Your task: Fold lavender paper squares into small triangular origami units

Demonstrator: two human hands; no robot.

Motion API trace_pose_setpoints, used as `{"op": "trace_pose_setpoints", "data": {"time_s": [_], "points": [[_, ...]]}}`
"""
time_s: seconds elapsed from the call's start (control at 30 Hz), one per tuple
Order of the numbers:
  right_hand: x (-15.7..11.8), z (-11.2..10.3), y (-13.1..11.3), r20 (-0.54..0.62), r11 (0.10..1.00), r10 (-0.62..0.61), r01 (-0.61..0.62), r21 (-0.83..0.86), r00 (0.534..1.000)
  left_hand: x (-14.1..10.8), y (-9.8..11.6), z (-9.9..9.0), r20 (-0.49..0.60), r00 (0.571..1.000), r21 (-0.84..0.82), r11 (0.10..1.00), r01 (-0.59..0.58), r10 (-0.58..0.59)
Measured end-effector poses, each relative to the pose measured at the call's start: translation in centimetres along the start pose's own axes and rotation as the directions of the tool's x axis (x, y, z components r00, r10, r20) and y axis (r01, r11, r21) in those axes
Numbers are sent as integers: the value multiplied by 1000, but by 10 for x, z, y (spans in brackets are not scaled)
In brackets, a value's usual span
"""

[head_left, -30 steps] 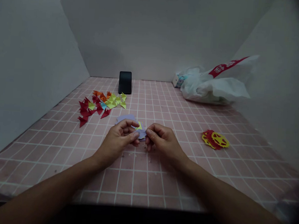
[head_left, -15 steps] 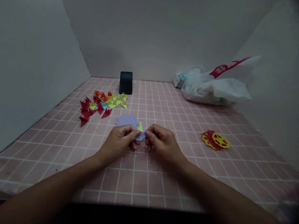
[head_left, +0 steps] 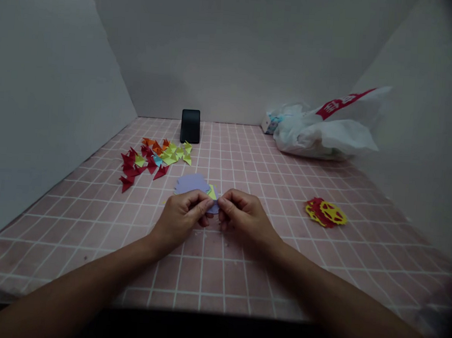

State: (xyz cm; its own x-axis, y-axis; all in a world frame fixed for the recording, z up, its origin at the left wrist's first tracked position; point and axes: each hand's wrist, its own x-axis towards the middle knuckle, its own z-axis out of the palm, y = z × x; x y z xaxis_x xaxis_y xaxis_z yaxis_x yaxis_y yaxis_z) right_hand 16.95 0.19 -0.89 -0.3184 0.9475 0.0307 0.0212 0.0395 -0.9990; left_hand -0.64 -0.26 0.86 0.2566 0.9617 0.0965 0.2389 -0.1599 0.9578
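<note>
Left hand (head_left: 185, 212) sits just nearside of purple stack (head_left: 192, 183), right hand (head_left: 244, 213) farther right; both grips narrow (can't tell on what).

The tabletop covering (head_left: 212, 275) is pink with a white grid pattern. Toward its far left corner, the folded paper pieces (head_left: 150, 158) are red, orange, yellow-green and light blue. Toward its right edge, the stacked paper cut-outs (head_left: 326, 213) are red and yellow. The sheets of paper (head_left: 192, 182) are lilac. The plastic bag (head_left: 323, 136) is white with a red band bearing white characters.
</note>
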Motion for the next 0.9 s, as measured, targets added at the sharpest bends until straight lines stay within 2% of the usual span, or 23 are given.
{"op": "trace_pose_setpoints", "data": {"time_s": [0.2, 0.3, 0.43, 0.6, 0.73, 0.8, 0.9], "points": [[-1, -1, -3, 16, 987, -122, 123, -106, 992, -1, -1, -1, 4, 1000, 18, 999, -26, 26], [0, 0, -2, -10, 993, -116, 116, 3, 993, -1, -4, -1, -64, 995, 62, 995, -77, 81], [1, 1, -1, -45, 983, -90, 96, 156, 995, -2, -12, 0, -137, 965, 154, 967, -202, 223], [1, 1, -1, -29, 958, -71, 77, 276, 997, -2, -18, 0, -130, 932, 262, 919, -296, 338], [1, 2, 2, -11, 933, -39, 40, 359, 999, -3, -18, 0, -116, 888, 354, 854, -382, 445], [2, 2, 3, -1, 924, -30, 28, 381, 1000, -3, -18, 0, -118, 882, 364, 846, -389, 456], [2, 2, 2, 1, 926, -35, 31, 377, 999, -3, -18, 1, -126, 898, 337, 870, -361, 422]]}}
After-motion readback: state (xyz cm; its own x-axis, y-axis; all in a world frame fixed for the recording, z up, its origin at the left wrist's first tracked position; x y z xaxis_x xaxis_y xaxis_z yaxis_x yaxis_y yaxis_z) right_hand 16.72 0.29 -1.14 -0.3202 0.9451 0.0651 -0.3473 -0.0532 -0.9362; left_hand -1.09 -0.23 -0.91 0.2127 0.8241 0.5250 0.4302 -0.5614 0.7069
